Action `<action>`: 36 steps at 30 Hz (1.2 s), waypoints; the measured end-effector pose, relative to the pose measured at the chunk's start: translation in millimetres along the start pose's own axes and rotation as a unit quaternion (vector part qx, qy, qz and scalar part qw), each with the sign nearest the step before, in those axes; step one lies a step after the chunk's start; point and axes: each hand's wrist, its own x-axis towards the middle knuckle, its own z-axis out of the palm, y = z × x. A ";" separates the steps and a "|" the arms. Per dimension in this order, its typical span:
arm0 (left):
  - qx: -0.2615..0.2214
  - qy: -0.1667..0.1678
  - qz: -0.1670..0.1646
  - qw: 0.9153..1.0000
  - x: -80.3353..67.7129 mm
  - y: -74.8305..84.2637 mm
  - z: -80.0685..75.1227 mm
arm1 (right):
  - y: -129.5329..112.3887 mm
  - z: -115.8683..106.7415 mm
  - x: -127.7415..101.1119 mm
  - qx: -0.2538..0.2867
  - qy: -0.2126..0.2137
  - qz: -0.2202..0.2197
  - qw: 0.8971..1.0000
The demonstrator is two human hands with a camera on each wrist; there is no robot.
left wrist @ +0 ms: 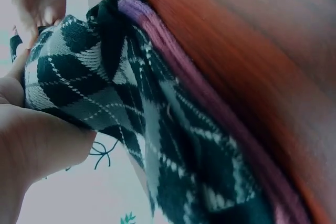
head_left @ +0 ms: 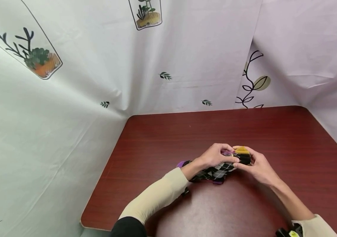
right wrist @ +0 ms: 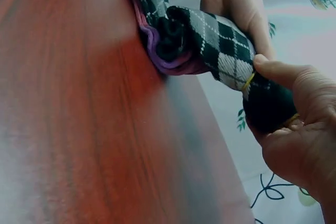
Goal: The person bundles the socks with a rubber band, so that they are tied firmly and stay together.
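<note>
A bundle of argyle socks (head_left: 220,171), black, grey and white, lies slanting over the table under my two hands. Purple and pink knit (left wrist: 173,51) runs along its underside in the left wrist view. My left hand (head_left: 220,155) grips the bundle near its far end, thumb and fingers on opposite sides. Around the plain black end curl the fingers and thumb of my right hand (head_left: 259,167). A thin yellow band (right wrist: 248,81) crosses the socks beside the right thumb. Yellow material (head_left: 241,150) also shows on top between the hands. My palms hide part of the black end.
The reddish-brown table (head_left: 156,141) has rounded corners. White cloth (head_left: 192,65) printed with plants hangs behind it and along both sides. A small dark object (head_left: 185,191) shows beside the left forearm.
</note>
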 end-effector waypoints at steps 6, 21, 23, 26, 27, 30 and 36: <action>0.028 -0.071 0.040 0.996 -2.4 -6.1 -15.9 | -3.5 -6.2 1.6 -0.016 -0.006 0.056 0.998; 0.097 -0.252 -0.047 0.962 -20.7 -33.4 -51.6 | -20.7 -19.1 -2.8 -0.038 0.020 0.025 0.999; 0.093 -0.252 -0.042 0.962 -24.9 -35.9 -52.3 | -23.0 -22.6 -2.9 -0.022 0.022 0.034 0.999; 0.110 -0.257 -0.016 0.960 -30.3 -39.3 -55.0 | -26.6 -27.9 -3.2 0.001 0.027 0.046 0.999; 0.118 -0.257 -0.011 0.959 -32.0 -40.2 -56.5 | -27.8 -29.6 -3.2 0.006 0.029 0.051 0.998; 0.144 -0.252 0.005 0.957 -36.8 -43.9 -62.3 | -30.8 -33.8 -3.4 0.026 0.027 0.069 0.997; 0.153 -0.249 0.004 0.956 -46.9 -50.0 -74.8 | -30.4 -39.4 -4.0 0.092 0.007 0.118 0.989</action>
